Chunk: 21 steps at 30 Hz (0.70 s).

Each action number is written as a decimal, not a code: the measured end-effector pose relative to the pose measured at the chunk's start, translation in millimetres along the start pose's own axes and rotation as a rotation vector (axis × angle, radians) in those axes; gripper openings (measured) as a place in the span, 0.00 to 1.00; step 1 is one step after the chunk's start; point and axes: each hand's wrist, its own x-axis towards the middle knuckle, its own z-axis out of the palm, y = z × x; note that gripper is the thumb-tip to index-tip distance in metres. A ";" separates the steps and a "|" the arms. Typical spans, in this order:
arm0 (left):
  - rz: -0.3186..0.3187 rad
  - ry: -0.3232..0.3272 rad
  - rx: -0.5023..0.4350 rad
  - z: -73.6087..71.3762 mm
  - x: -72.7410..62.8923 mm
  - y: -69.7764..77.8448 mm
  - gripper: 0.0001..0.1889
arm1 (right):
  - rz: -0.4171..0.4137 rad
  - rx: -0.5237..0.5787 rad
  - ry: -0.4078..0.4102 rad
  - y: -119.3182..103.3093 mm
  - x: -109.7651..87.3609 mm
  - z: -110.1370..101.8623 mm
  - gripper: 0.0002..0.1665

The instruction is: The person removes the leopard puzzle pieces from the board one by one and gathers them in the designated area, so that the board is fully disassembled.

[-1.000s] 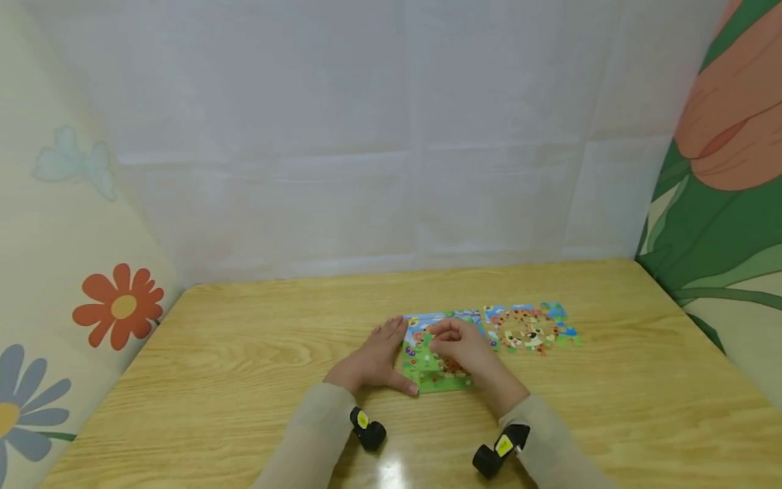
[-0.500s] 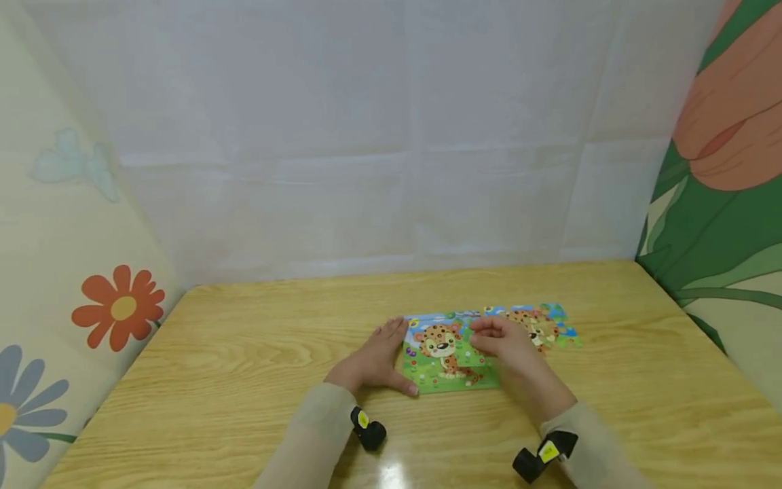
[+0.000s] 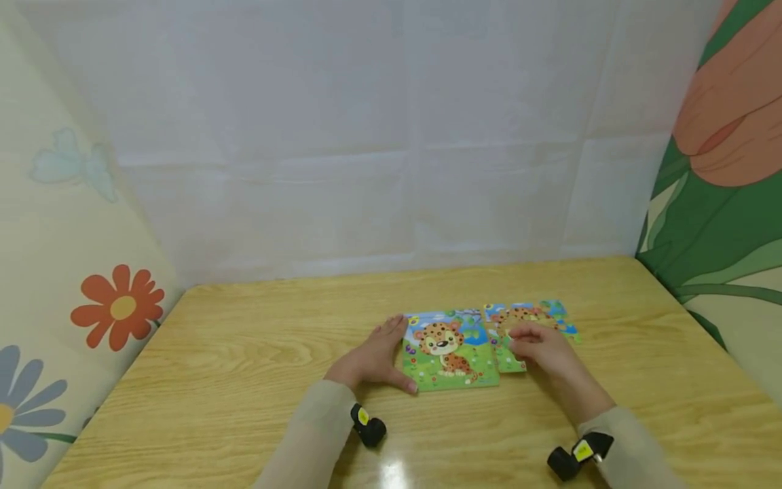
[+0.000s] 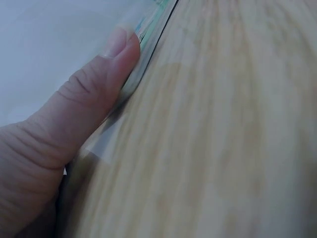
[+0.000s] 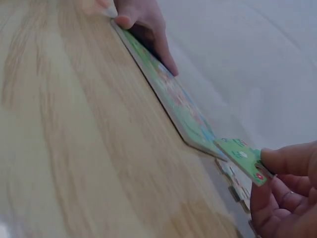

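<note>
A square picture board showing a spotted leopard cub on grass lies on the table. My left hand rests along its left side with fingers spread, the thumb at the near left corner. To the right of the board, my right hand pinches a green puzzle piece with small flowers between thumb and fingers. That piece is tilted above the table, just off the board's right corner. Beyond it lie joined puzzle pieces with a leopard face, partly covered by the right hand.
The wooden table stretches out on both sides of the puzzle. A white cloth hangs behind it. Painted panels with flowers stand at the left and right. Each sleeve carries a small black wrist camera.
My right hand has carried the green puzzle piece rightward, from over the picture board to beside the joined pieces. The leopard on the board is now uncovered. My left hand stays in place.
</note>
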 end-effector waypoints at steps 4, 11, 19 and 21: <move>0.002 0.004 -0.006 -0.5 -0.4 0.8 0.67 | 0.014 -0.041 -0.006 2.8 -0.5 -3.3 0.16; -0.008 0.005 -0.017 0.1 -0.7 1.0 0.66 | 0.017 -0.187 0.021 4.7 -3.6 -1.4 0.16; -0.009 0.017 -0.028 0.4 -0.2 0.5 0.66 | -0.093 -0.479 0.079 2.7 -7.2 3.6 0.13; -0.008 0.020 -0.030 0.5 -0.4 0.4 0.66 | -0.107 -0.537 0.086 1.7 -8.3 4.3 0.13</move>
